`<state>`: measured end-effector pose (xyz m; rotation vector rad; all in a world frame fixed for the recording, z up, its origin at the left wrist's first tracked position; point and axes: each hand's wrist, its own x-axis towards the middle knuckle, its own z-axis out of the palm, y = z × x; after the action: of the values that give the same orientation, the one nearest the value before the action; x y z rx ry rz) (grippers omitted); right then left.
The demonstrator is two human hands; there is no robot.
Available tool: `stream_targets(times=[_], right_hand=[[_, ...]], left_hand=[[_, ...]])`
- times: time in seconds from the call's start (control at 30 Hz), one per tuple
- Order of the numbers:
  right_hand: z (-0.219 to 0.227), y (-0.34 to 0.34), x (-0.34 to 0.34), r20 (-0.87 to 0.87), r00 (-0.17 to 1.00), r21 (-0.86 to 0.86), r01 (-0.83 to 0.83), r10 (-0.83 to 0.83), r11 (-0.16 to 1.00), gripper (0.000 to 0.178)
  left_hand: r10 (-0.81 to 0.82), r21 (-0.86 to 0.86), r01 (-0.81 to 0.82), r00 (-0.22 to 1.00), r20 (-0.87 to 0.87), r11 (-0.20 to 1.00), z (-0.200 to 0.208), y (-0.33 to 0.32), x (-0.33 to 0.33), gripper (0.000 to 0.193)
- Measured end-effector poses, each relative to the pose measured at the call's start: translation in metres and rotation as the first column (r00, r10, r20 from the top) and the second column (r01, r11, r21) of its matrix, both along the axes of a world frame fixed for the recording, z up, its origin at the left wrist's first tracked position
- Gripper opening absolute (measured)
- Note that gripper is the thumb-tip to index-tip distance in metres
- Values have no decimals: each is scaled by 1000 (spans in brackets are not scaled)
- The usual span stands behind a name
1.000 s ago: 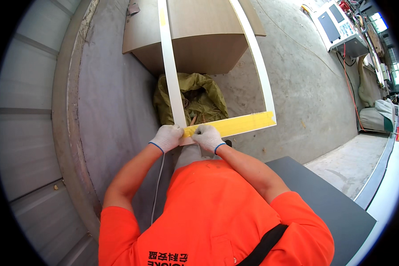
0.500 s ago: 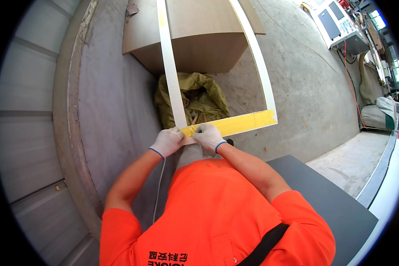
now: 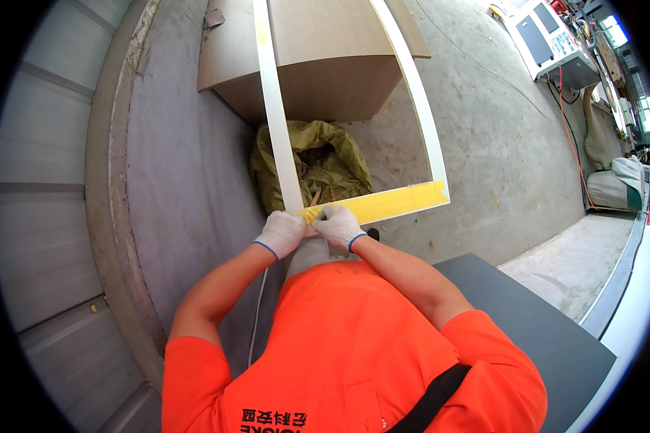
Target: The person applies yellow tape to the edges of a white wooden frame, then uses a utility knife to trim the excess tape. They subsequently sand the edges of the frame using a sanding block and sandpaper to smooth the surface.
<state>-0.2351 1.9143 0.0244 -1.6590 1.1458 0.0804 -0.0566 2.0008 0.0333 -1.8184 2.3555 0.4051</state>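
Note:
A white rectangular frame (image 3: 427, 130) stretches away from me, with yellow tape (image 3: 397, 205) along its near bar. At the near left corner, my left hand (image 3: 282, 232), in a white knit glove with a blue cuff, is closed on the tape's left end. Beside it, my right hand (image 3: 339, 225), gloved alike, pinches the tape just right of that corner. The fingertips almost meet, and the tape between them looks wrinkled. Exactly how the left fingertips grip is partly hidden by the glove.
An olive-green sack (image 3: 314, 162) lies open beneath the frame. Brown board (image 3: 325, 36) supports or sits under its far part. A dark grey panel (image 3: 520, 325) is at my right, a corrugated wall (image 3: 50, 231) at far left. A white machine cabinet (image 3: 552, 43) stands far right.
My left hand has shifted slightly right and down, closer to the right hand. The right hand stays almost in place at the tape.

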Motion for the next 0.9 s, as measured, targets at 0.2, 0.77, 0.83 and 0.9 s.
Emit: stream_targets(times=[0.2,0.77,0.83,0.9], right_hand=[[1,0,1,27,1000,-8,7,-6,1000,28],[10,-4,1,-20,999,-24,-34,33,999,28],[10,-4,1,-17,999,3,-38,38,999,27],[7,-3,1,-17,999,2,-38,38,999,27]], left_hand=[[-14,-37,14,1000,7,999,-11,1,6,16],[20,39,-17,996,-82,999,7,1,25,10],[-29,78,33,998,-49,996,3,-6,25,11],[-73,115,76,997,-29,990,3,-11,22,11]])
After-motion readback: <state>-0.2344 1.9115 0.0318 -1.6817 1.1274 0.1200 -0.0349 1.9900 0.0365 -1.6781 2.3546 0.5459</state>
